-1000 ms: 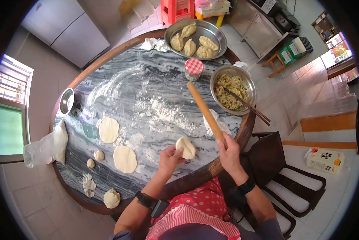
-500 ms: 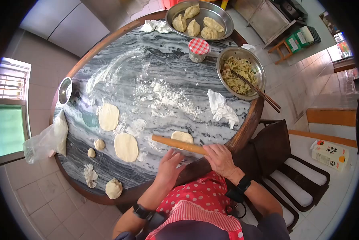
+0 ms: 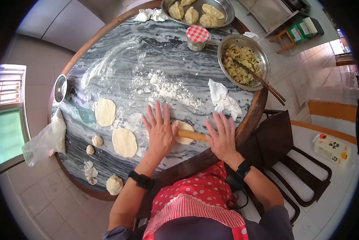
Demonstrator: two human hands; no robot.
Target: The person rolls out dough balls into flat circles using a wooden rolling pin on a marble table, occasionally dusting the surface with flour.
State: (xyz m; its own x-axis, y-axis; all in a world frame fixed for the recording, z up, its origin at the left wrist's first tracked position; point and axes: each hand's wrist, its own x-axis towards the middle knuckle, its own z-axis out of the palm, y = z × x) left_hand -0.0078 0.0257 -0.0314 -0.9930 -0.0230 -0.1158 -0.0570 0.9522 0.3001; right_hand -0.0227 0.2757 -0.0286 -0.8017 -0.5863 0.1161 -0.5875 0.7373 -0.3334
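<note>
A wooden rolling pin (image 3: 190, 135) lies across a round piece of dough (image 3: 185, 129) near the table's front edge. My left hand (image 3: 161, 132) rests flat over the pin's left end, fingers spread. On the right end lies my right hand (image 3: 222, 138), its fingers also stretched out and apart. Left of my left hand are two flattened dough rounds, a nearer one (image 3: 124, 143) and a farther one (image 3: 105, 112). Two small dough balls (image 3: 97, 140) sit farther left. My palms hide both ends of the pin.
Loose flour (image 3: 163, 86) covers the middle of the marble table (image 3: 175, 52). Toward the right stand a bowl of filling (image 3: 243, 62) with chopsticks and a lidded jar (image 3: 197, 38). At the back is a tray of dumplings (image 3: 230, 12). Crumpled tissue (image 3: 222, 98) lies nearby.
My left hand has moved forward from beside the pin onto its left end. My right hand has gone from gripping the pin to lying flat with fingers spread. The view has shifted slightly.
</note>
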